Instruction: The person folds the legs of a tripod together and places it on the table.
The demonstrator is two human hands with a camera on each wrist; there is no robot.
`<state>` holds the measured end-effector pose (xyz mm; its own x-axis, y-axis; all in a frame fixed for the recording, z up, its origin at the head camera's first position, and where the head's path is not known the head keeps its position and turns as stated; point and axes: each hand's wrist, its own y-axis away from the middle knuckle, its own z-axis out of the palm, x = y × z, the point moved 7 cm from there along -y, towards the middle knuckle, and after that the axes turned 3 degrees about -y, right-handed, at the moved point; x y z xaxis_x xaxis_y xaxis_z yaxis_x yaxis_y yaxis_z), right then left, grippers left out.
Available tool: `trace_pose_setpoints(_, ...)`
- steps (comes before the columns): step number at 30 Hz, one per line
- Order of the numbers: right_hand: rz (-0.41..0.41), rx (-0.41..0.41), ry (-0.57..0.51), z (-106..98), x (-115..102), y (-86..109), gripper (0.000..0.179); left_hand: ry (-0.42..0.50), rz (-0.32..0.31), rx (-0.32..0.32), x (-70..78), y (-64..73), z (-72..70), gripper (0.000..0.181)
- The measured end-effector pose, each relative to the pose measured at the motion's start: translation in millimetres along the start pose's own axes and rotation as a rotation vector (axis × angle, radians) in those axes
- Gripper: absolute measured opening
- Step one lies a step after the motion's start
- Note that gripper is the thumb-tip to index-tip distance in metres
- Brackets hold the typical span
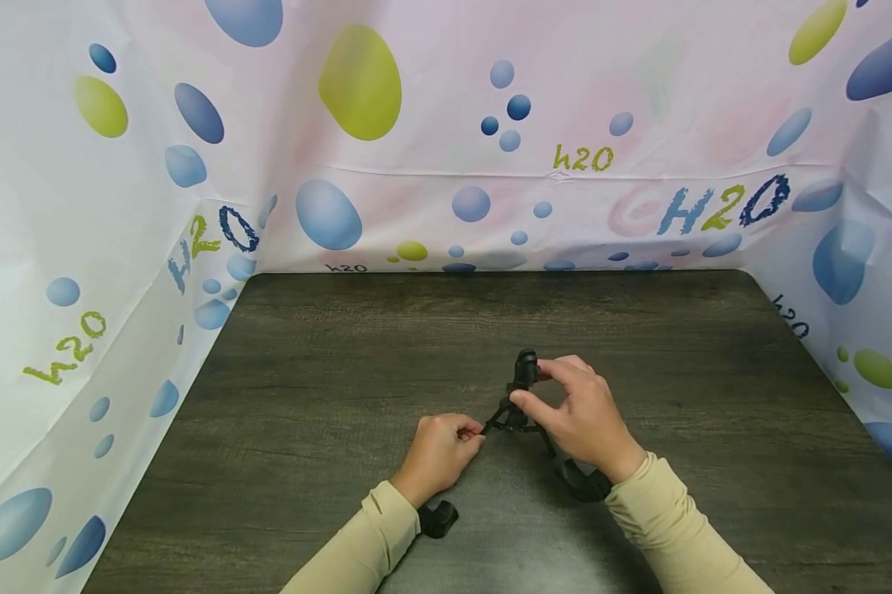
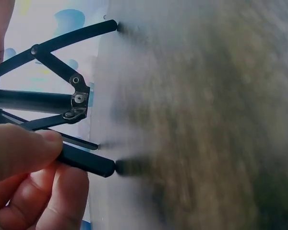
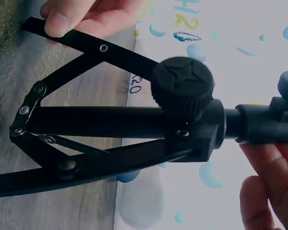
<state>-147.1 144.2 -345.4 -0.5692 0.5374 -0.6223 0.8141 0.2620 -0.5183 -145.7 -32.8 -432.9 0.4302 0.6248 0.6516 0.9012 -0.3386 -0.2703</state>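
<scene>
A small black tripod stands over the table with its legs spread. My left hand pinches one leg near its lower end, thumb against the fingers. Higher up, my right hand holds the tripod's head between thumb and fingers. In the left wrist view, hinged braces join the legs to the centre column, and the pinched leg ends in a dark foot close to the tabletop. A round knob with a star-shaped mark sits on the tripod's side in the right wrist view.
The dark wood-grain table lies under both hands. White sheeting with blue and green spots hangs behind it and along both sides. Black curved pieces sit at the left wrist and the right wrist.
</scene>
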Motion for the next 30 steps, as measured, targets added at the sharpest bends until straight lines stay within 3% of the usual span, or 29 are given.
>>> trace_pose_setpoints(15, 0.038, -0.016, -0.017, 1.9, 1.6, 0.3, 0.028, -0.009, 0.008, 0.044, 0.2, -1.6, 0.6, 0.005)
trace_pose_setpoints(30, 0.005, -0.005, 0.002, 3.5, 0.2, 0.6, 0.031, 0.028, -0.023, 0.041, -1.1, -1.0, 0.6, 0.006)
